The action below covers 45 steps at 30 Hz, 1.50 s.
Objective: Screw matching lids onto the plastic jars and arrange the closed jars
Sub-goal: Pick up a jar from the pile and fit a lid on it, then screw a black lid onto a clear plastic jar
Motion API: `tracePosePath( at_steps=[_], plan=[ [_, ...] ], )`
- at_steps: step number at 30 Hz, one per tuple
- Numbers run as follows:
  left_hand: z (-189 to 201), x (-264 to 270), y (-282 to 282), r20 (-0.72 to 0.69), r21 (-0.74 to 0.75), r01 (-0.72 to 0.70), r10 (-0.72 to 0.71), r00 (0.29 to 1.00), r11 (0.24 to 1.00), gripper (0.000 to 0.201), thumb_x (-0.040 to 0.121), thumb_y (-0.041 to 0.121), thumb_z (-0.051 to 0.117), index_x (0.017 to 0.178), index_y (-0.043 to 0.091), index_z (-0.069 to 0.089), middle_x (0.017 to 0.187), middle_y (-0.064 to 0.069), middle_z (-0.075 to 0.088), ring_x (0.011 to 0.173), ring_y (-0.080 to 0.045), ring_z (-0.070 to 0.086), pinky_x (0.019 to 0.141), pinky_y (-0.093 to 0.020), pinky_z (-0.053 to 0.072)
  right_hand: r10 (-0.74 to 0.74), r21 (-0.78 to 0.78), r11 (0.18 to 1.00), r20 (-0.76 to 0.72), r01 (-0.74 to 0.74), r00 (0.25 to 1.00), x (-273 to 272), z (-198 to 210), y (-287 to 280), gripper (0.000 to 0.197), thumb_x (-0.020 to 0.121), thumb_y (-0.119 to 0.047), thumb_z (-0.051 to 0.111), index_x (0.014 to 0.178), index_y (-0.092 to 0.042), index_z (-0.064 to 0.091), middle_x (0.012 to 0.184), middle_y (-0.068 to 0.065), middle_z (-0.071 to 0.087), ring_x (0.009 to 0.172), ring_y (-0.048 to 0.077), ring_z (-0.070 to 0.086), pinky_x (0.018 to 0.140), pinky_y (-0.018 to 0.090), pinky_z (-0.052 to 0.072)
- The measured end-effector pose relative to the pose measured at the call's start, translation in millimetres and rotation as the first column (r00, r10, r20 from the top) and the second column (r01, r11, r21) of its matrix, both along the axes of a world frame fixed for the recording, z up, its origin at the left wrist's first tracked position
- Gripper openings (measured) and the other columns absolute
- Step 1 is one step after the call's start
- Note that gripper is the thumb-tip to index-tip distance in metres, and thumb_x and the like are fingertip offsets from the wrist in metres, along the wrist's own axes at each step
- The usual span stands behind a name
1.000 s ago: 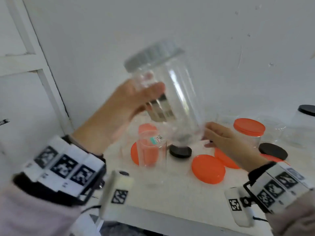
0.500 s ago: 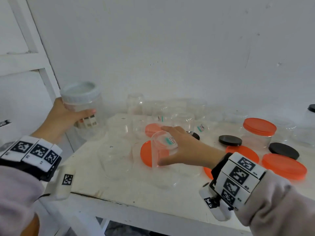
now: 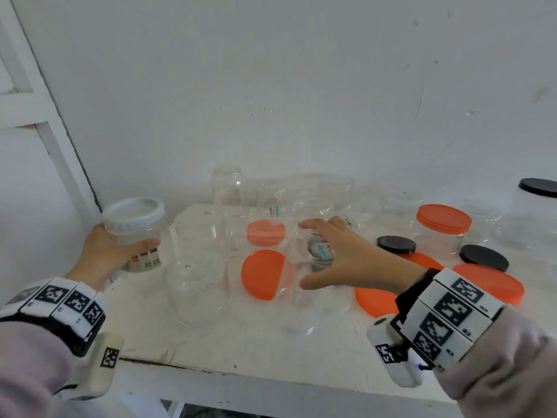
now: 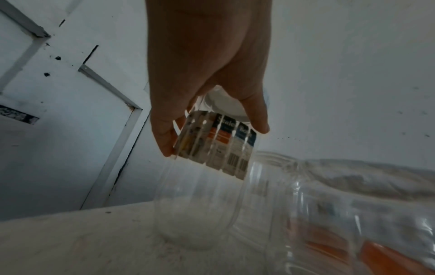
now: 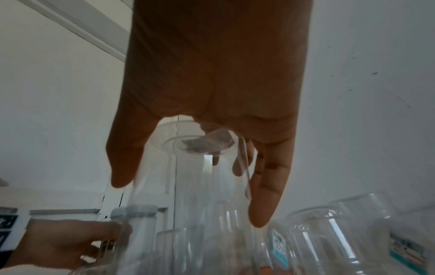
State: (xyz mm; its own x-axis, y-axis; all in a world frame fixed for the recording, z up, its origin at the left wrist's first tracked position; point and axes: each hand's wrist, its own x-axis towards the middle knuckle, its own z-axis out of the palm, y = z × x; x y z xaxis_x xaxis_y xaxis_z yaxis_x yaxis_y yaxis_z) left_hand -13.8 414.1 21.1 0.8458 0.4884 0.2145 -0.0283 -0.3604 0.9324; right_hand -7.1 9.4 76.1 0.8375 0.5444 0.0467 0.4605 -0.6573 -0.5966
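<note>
My left hand [image 3: 120, 251] grips a clear jar with a white lid [image 3: 134, 218] by its side, upright at the table's far-left corner. In the left wrist view the thumb and fingers of my left hand [image 4: 214, 137] wrap the labelled wall of that jar [image 4: 200, 204], whose base is at the tabletop. My right hand [image 3: 304, 257] reaches over a small clear jar with a teal label [image 3: 324, 250] in the middle of the table. In the right wrist view my right hand [image 5: 190, 201] has its thumb on one side of this lidless jar [image 5: 188, 176] and its fingers on the other.
Several open clear jars [image 3: 196, 285] crowd the table's middle and back. Loose orange lids [image 3: 265, 274] and black lids [image 3: 396, 244] lie among them. A closed orange-lidded jar [image 3: 443, 230] and a black-lidded jar [image 3: 539, 188] stand at the right. The table's front edge [image 3: 271, 375] is near me.
My left hand has carried the white-lidded jar from high over the middle down to the far-left corner. My right hand went left onto the small teal-labelled jar.
</note>
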Motion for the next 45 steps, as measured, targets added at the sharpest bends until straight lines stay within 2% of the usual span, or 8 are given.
tracePosePath(
  at_steps=[5, 8, 13, 18, 25, 32, 37, 45],
  plan=[
    [-4, 3, 10, -0.042, -0.043, -0.024, 0.022, 0.999, 0.999, 0.063, 0.045, 0.037, 0.087, 0.103, 0.028, 0.065, 0.090, 0.002, 0.071, 0.087, -0.014, 0.066, 0.060, -0.029, 0.048, -0.077, 0.088, 0.993, 0.002, 0.076, 0.997, 4, 7, -14, 0.082, 0.067, -0.041, 0.082, 0.132, -0.043, 0.033, 0.117, -0.014, 0.034, 0.105, 0.005, 0.048, 0.080, 0.020, 0.045],
    [-6, 5, 10, -0.041, -0.090, -0.108, 0.104, 0.994, 0.990, 0.089, 0.047, 0.031, 0.088, 0.125, 0.019, 0.047, 0.101, 0.004, 0.063, 0.087, -0.014, 0.061, 0.059, -0.029, 0.047, -0.142, 0.177, 0.975, 0.011, 0.138, 0.990, 9, 12, -25, 0.076, 0.070, -0.037, 0.082, 0.130, -0.040, 0.035, 0.110, -0.018, 0.034, 0.097, -0.003, 0.044, 0.071, 0.012, 0.035],
    [-8, 5, 19, -0.151, -0.048, -0.139, 0.130, 0.980, 0.989, 0.092, 0.065, 0.032, 0.086, 0.141, 0.022, 0.036, 0.131, -0.008, 0.054, 0.115, -0.029, 0.052, 0.084, -0.051, 0.048, -0.274, 0.319, 0.908, -0.035, 0.271, 0.961, 16, 11, -46, 0.077, 0.067, -0.037, 0.082, 0.129, -0.036, 0.037, 0.117, -0.006, 0.039, 0.102, 0.006, 0.047, 0.077, 0.024, 0.042],
    [-1, 2, 14, -0.152, 0.009, -0.192, 0.191, 0.970, 0.981, 0.114, 0.048, 0.041, 0.086, 0.145, 0.019, 0.029, 0.139, -0.010, 0.048, 0.125, -0.031, 0.046, 0.098, -0.056, 0.041, -0.375, 0.366, 0.855, -0.052, 0.367, 0.926, 27, 0, -65, 0.072, 0.064, -0.041, 0.082, 0.122, -0.036, 0.039, 0.112, -0.009, 0.045, 0.095, 0.002, 0.047, 0.069, 0.022, 0.038],
    [11, 6, 6, -0.102, 0.053, -0.276, 0.280, 0.955, 0.960, 0.128, 0.033, 0.051, 0.085, 0.143, 0.021, 0.028, 0.139, -0.005, 0.046, 0.117, -0.025, 0.047, 0.088, -0.047, 0.045, -0.365, 0.433, 0.793, -0.226, 0.429, 0.903, 38, -6, -97, 0.067, 0.068, -0.033, 0.083, 0.120, -0.035, 0.041, 0.110, -0.003, 0.048, 0.095, 0.015, 0.055, 0.079, 0.033, 0.045],
    [39, 14, -36, 0.048, 0.388, -0.391, 0.406, 0.913, 0.835, 0.110, 0.062, 0.046, 0.087, 0.146, 0.021, 0.022, 0.149, -0.015, 0.030, 0.136, -0.036, 0.031, 0.105, -0.057, 0.034, -0.277, 0.501, 0.727, -0.412, 0.469, 0.868, 42, -7, -129, 0.079, 0.049, -0.044, 0.083, 0.118, -0.022, 0.050, 0.106, 0.019, 0.061, 0.095, 0.031, 0.067, 0.084, 0.048, 0.054],
    [66, 24, -141, 0.073, 0.622, -0.130, 0.108, 0.991, 0.772, 0.069, 0.077, 0.027, 0.079, 0.136, 0.007, 0.048, 0.140, -0.019, 0.042, 0.134, -0.029, 0.032, 0.111, -0.040, 0.025, -0.253, 0.495, 0.716, -0.474, 0.493, 0.844, 47, -14, -157, 0.065, 0.046, -0.052, 0.079, 0.090, -0.008, 0.059, 0.068, 0.012, 0.059, 0.054, 0.019, 0.058, 0.061, 0.033, 0.050],
    [36, 68, -284, -0.548, 0.596, 0.567, -0.229, 0.805, 0.569, 0.059, 0.083, 0.043, 0.068, 0.132, 0.017, 0.052, 0.136, -0.002, 0.051, 0.122, -0.017, 0.049, 0.100, -0.027, 0.039, -0.023, 0.509, 0.684, -0.702, 0.523, 0.712, 57, -31, -196, 0.058, 0.054, -0.032, 0.082, 0.105, -0.009, 0.066, 0.074, 0.017, 0.070, 0.075, 0.032, 0.071, 0.072, 0.042, 0.059]
  ],
)
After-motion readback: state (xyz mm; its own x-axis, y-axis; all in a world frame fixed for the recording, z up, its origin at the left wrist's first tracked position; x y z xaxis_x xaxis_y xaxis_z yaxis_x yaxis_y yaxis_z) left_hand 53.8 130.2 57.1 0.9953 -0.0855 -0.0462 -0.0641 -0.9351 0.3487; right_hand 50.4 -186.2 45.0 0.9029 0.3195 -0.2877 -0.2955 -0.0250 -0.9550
